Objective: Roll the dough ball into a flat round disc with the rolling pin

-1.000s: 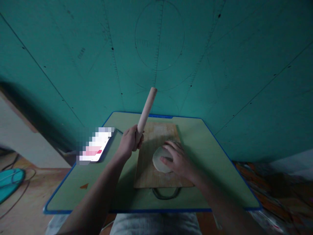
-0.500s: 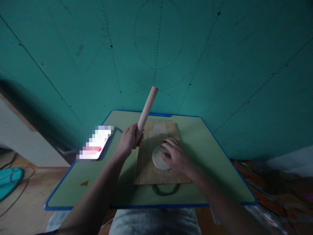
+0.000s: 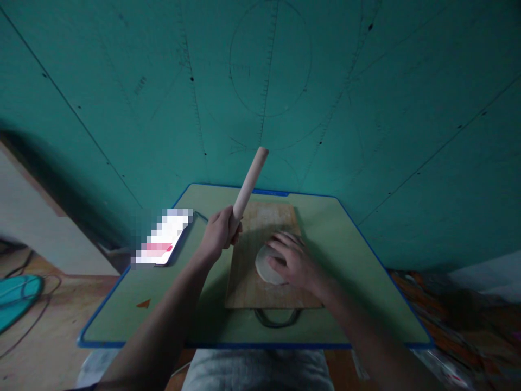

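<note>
My left hand [image 3: 221,231] is wrapped round the lower end of a pale wooden rolling pin [image 3: 251,182], which tilts up and away from me, raised off the board. A round flat piece of dough [image 3: 264,267] lies on the wooden cutting board [image 3: 244,288]. My right hand [image 3: 291,260] rests on top of the dough, its fingers stretched over the far side and the thumb apart on the near part. The hand hides the dough's right side. Traces of flour show on the board.
The board lies on a pale green table [image 3: 345,282] with a blue rim. A phone [image 3: 163,239] with a lit, blurred screen lies at the left. Near it is a small orange triangle [image 3: 144,304]. A green marked wall [image 3: 268,98] rises behind the table.
The whole view has shifted slightly, so everything appears a little further right. Both hands keep nearly the same pose, the rolling pin still raised and the right hand still on the dough.
</note>
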A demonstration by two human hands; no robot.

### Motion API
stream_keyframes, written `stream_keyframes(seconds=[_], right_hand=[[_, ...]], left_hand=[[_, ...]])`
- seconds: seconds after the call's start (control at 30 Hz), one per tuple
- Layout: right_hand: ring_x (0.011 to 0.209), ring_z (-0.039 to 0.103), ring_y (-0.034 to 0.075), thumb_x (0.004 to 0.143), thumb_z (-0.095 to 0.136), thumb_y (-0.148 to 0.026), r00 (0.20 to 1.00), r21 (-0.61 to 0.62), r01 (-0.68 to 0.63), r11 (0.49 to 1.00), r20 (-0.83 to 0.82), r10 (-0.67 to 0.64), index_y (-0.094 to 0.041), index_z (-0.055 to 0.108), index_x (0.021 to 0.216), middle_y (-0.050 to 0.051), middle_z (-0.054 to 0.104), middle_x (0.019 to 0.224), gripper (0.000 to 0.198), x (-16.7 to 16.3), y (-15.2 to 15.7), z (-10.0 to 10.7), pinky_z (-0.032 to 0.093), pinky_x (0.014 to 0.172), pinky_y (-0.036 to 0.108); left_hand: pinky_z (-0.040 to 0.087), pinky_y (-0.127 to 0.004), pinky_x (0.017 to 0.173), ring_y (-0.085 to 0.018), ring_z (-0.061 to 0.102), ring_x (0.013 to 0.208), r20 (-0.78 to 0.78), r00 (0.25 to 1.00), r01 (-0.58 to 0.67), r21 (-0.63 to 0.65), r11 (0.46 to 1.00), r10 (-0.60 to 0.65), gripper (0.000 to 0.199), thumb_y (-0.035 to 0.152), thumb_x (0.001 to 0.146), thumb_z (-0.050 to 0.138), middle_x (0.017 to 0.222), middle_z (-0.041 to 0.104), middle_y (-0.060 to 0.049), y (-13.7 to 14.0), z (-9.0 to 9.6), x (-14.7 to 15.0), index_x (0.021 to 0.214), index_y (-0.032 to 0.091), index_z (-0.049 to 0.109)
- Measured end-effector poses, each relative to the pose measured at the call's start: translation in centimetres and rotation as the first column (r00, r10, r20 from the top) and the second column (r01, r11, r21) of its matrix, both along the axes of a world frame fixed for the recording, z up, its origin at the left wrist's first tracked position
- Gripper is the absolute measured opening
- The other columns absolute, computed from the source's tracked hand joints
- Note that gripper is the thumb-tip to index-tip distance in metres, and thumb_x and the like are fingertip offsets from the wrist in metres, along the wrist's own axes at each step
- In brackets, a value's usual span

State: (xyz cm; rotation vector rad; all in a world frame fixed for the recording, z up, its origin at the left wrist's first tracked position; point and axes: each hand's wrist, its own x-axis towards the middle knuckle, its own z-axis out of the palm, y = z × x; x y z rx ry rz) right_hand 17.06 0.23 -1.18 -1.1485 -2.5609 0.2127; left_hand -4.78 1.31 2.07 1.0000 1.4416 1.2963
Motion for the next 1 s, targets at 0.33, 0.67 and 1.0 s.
stream_keyframes(seconds=[0.33, 0.67, 1.0], right_hand=[[0.123, 0.052, 0.026, 0.092, 0.053, -0.036, 0.997, 0.036, -0.071, 0.997, -0.012, 0.071, -0.02, 0.066, 0.117, 0.011, 0.062, 0.128, 0.033, -0.1, -0.3, 0.2, 0.04, 0.105, 0.045], [0.116, 0.057, 0.025, 0.092, 0.051, -0.033, 0.992, 0.069, -0.025, 0.997, -0.121, 0.033, -0.02, 0.066, 0.116, 0.01, 0.067, 0.12, 0.031, -0.7, 0.1, -0.1, 0.044, 0.101, 0.044], [0.114, 0.057, 0.024, 0.088, 0.055, -0.028, 0.989, 0.064, -0.117, 0.991, -0.082, 0.123, -0.021, 0.07, 0.105, 0.009, 0.067, 0.116, 0.023, -0.6, 0.0, 0.3, 0.044, 0.1, 0.042]], left_hand=[[0.027, -0.022, 0.03, -0.011, 0.045, 0.032, 0.018, 1.0, 0.014, 0.021, 1.0, -0.014, 0.035, 0.043, 0.086, 0.04, 0.048, 0.052, 0.002, 0.0, 0.0, 0.0, 0.068, 0.018, 0.057], [0.025, -0.021, 0.031, -0.01, 0.042, 0.032, -0.04, 0.999, 0.013, -0.005, 1.0, -0.013, 0.038, 0.042, 0.087, 0.038, 0.044, 0.048, 0.002, -0.1, 0.2, 0.1, 0.064, 0.018, 0.055], [0.028, -0.022, 0.031, -0.011, 0.044, 0.032, -0.003, 1.0, 0.012, 0.009, 1.0, -0.012, 0.036, 0.043, 0.086, 0.039, 0.047, 0.051, 0.002, 0.0, 0.1, 0.2, 0.065, 0.018, 0.055]])
